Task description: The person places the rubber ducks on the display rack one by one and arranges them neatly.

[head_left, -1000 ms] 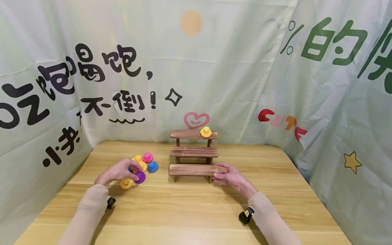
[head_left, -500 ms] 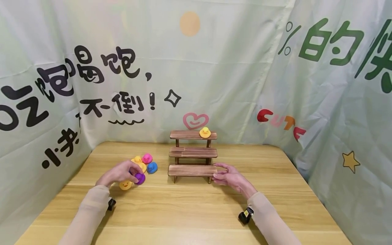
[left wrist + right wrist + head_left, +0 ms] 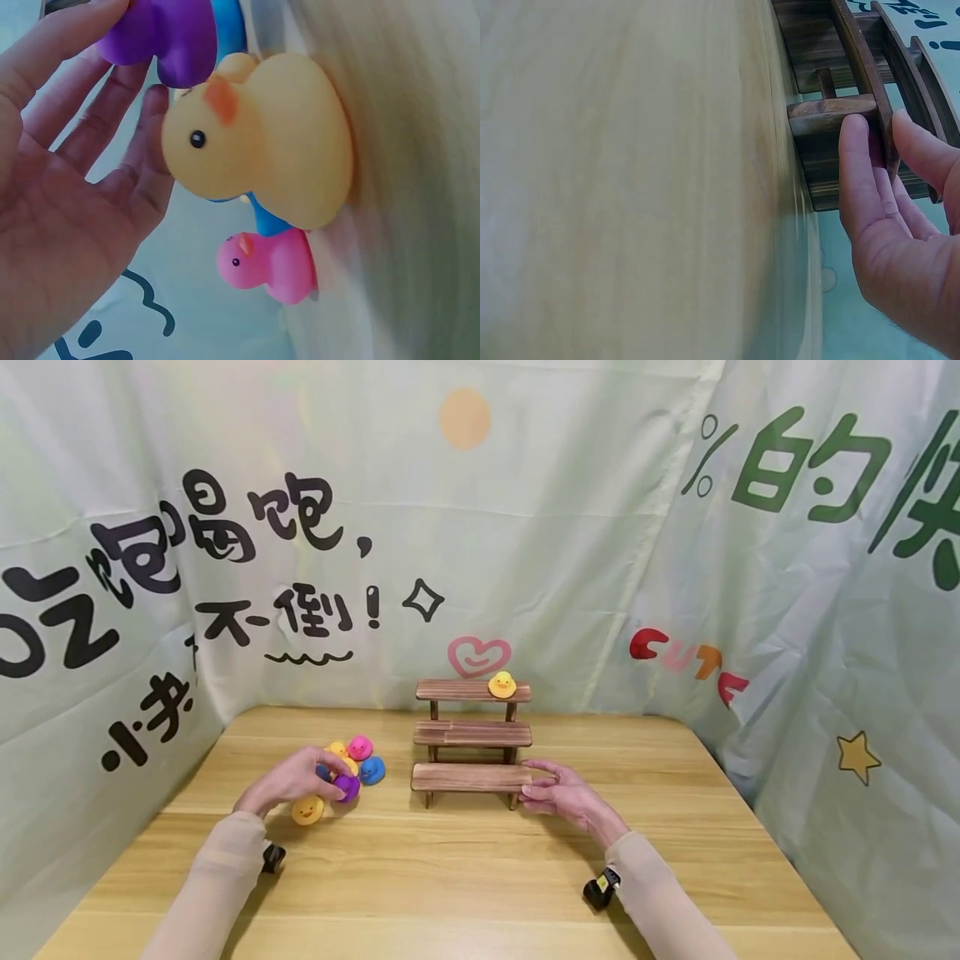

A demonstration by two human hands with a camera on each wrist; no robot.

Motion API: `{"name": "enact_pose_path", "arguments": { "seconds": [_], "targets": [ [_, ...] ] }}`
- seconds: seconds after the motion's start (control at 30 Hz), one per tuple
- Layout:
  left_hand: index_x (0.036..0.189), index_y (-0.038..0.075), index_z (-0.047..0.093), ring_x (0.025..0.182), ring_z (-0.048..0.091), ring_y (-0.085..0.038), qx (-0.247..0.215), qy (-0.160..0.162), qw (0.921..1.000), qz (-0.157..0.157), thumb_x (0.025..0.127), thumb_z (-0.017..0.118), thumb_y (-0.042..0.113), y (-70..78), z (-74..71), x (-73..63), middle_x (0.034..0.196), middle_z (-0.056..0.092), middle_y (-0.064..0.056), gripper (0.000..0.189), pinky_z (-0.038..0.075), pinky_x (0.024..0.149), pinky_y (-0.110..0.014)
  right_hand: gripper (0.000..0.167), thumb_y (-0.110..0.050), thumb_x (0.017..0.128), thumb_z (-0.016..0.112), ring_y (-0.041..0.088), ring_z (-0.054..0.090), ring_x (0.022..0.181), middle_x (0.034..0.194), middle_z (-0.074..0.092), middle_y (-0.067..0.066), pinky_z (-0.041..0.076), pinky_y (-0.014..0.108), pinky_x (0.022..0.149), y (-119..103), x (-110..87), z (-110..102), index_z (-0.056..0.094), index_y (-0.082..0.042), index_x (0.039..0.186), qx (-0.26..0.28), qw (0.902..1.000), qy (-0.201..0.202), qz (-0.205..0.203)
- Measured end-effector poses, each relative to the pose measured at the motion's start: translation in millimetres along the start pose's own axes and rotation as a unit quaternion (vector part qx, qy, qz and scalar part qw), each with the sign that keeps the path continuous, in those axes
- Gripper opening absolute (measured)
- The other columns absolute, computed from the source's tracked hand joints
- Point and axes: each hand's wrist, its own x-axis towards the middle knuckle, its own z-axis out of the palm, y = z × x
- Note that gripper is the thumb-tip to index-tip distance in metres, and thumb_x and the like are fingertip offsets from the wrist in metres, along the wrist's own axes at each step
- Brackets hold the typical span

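Observation:
My left hand (image 3: pixel 296 779) pinches a purple rubber duck (image 3: pixel 347 789) between thumb and fingers. In the left wrist view the purple duck (image 3: pixel 184 34) is cut off by the top edge. Close around that hand sit a yellow duck (image 3: pixel 307 811), a blue duck (image 3: pixel 372 770) and a pink duck (image 3: pixel 361 747), with others partly hidden behind the fingers. A three-step wooden stand (image 3: pixel 471 777) stands mid-table. My right hand (image 3: pixel 573 799) grips the right end of its lowest step, thumb and fingers on either side of the board (image 3: pixel 866 75).
One yellow duck (image 3: pixel 502 686) sits at the right of the stand's top step. The wooden table (image 3: pixel 450 885) meets printed fabric walls (image 3: pixel 570 568) at the back and sides.
In the last half second my left hand has risen slightly with the purple duck, which has shifted a little right. The right hand stays on the stand.

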Motion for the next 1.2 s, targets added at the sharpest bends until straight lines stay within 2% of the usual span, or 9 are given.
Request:
{"name": "enact_pose_path", "arguments": {
  "seconds": [0.23, 0.33, 0.43, 0.53, 0.6, 0.8, 0.93, 1.03, 1.2],
  "targets": [
    [0.107, 0.006, 0.072, 0.094, 0.063, -0.023, -0.012, 0.006, 0.9983, 0.057, 0.079, 0.079, 0.012, 4.7, -3.0, 4.7, 0.103, 0.069, -0.009, 0.029, 0.052, 0.080, -0.024, 0.066, 0.004, 0.094, 0.059, 0.021, 0.069, 0.092, 0.101, 0.059, 0.008, 0.054, 0.040, 0.094, -1, -1.2, -1, 0.026, 0.001, 0.151, -0.001, 1.0000, 0.003, 0.000],
    [0.108, 0.006, 0.072, 0.098, 0.064, -0.026, -0.020, 0.006, 0.9974, 0.068, 0.081, 0.078, 0.013, 7.3, -3.2, 6.6, 0.107, 0.071, -0.011, 0.028, 0.052, 0.084, -0.026, 0.066, 0.003, 0.095, 0.059, 0.020, 0.068, 0.092, 0.102, 0.059, 0.008, 0.054, 0.040, 0.094, -1, -0.5, -2, 0.026, 0.001, 0.152, -0.005, 1.0000, 0.000, 0.000],
    [0.110, 0.007, 0.071, 0.105, 0.064, -0.029, -0.033, 0.015, 0.9972, 0.065, 0.083, 0.077, 0.014, 10.9, -3.4, 8.6, 0.113, 0.071, -0.013, 0.029, 0.053, 0.092, -0.040, 0.066, 0.003, 0.095, 0.058, 0.020, 0.069, 0.092, 0.101, 0.060, 0.008, 0.054, 0.040, 0.094, 0, 1.0, -2, 0.025, 0.001, 0.152, -0.005, 1.0000, -0.004, -0.001],
    [0.112, 0.009, 0.072, 0.114, 0.060, -0.034, -0.032, 0.038, 0.9965, 0.067, 0.083, 0.077, 0.015, 14.8, -3.5, 11.4, 0.119, 0.069, -0.015, 0.030, 0.046, 0.099, -0.056, 0.066, 0.004, 0.095, 0.058, 0.019, 0.069, 0.091, 0.099, 0.060, 0.006, 0.055, 0.040, 0.093, 1, 2.3, -3, 0.025, 0.000, 0.152, -0.001, 1.0000, -0.003, -0.001],
    [0.112, 0.011, 0.073, 0.118, 0.057, -0.036, -0.032, 0.056, 0.9958, 0.065, 0.082, 0.078, 0.013, 17.4, -3.5, 13.5, 0.122, 0.068, -0.015, 0.030, 0.044, 0.100, -0.059, 0.066, 0.004, 0.095, 0.058, 0.019, 0.069, 0.090, 0.097, 0.061, 0.006, 0.055, 0.040, 0.093, 2, 2.4, -3, 0.026, 0.000, 0.152, 0.000, 1.0000, -0.002, -0.001],
    [0.109, 0.010, 0.075, 0.113, 0.055, -0.032, -0.053, 0.084, 0.9935, 0.054, 0.080, 0.077, 0.006, 24.3, -0.5, 21.4, 0.119, 0.067, -0.013, 0.030, 0.051, 0.087, -0.040, 0.067, 0.003, 0.094, 0.059, 0.019, 0.069, 0.090, 0.096, 0.061, 0.006, 0.055, 0.040, 0.093, 3, 1.4, -6, 0.025, 0.001, 0.152, -0.001, 1.0000, -0.003, -0.006],
    [0.107, 0.008, 0.075, 0.107, 0.050, -0.029, -0.053, 0.105, 0.9922, 0.042, 0.079, 0.078, 0.006, 28.1, 5.0, 26.8, 0.114, 0.060, -0.013, 0.028, 0.047, 0.083, -0.034, 0.067, 0.004, 0.094, 0.059, 0.021, 0.069, 0.092, 0.098, 0.060, 0.007, 0.054, 0.040, 0.094, 4, 0.6, -6, 0.025, 0.002, 0.152, -0.003, 1.0000, -0.004, -0.005],
    [0.107, 0.006, 0.075, 0.110, 0.048, -0.031, -0.049, 0.125, 0.9904, 0.035, 0.079, 0.078, 0.006, 30.1, 8.5, 29.8, 0.116, 0.054, -0.015, 0.027, 0.045, 0.086, -0.037, 0.067, 0.003, 0.094, 0.059, 0.021, 0.069, 0.093, 0.100, 0.060, 0.008, 0.054, 0.041, 0.094, 3, 0.7, -5, 0.025, 0.001, 0.152, -0.007, 1.0000, -0.004, -0.004],
    [0.107, 0.006, 0.075, 0.119, 0.044, -0.033, -0.047, 0.155, 0.9853, 0.054, 0.080, 0.078, 0.007, 32.9, 11.2, 36.5, 0.126, 0.051, -0.014, 0.027, 0.044, 0.094, -0.046, 0.066, 0.002, 0.094, 0.059, 0.021, 0.069, 0.095, 0.103, 0.060, 0.009, 0.054, 0.041, 0.094, 3, 1.5, -3, 0.026, 0.000, 0.152, -0.009, 0.9999, -0.005, -0.002]
  ]
}}
